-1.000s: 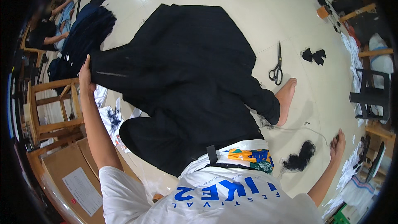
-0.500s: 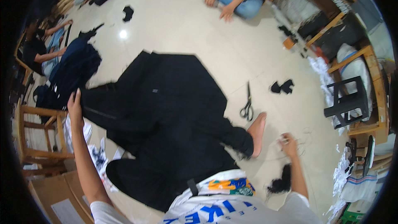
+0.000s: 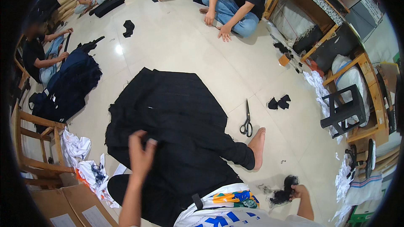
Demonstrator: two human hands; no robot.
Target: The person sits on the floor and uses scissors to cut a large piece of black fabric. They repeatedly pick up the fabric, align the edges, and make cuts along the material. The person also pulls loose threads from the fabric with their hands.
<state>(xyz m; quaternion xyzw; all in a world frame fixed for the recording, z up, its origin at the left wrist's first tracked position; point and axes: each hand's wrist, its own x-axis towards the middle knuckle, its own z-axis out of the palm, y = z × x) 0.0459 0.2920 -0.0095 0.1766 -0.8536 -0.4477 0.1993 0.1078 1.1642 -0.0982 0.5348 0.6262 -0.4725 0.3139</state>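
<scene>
Black cloth (image 3: 176, 101) is spread over the floor and across my lap, with a frayed edge on its left side. My left hand (image 3: 142, 153) is over the cloth's lower left part, thumb and fingers apart, holding nothing. Down at the right, my right hand (image 3: 300, 192) has its fingers closed at the edge of a clump of black threads and scraps (image 3: 285, 190). Black-handled scissors (image 3: 246, 120) lie on the floor beyond my bare foot (image 3: 257, 149), their blades pointing away from me.
Small black scraps (image 3: 279, 102) lie right of the scissors. A dark plastic stool (image 3: 345, 107) stands at the right, a wooden frame (image 3: 40, 143) at the left above cardboard boxes (image 3: 84, 206). White cloth (image 3: 75, 145) is heaped there. Several people sit around, one person (image 3: 237, 4) ahead.
My left hand has let go of the cloth's left edge and come inward; the cloth there now lies lower and flatter. My right hand has moved down to the black threads. The view has tilted up.
</scene>
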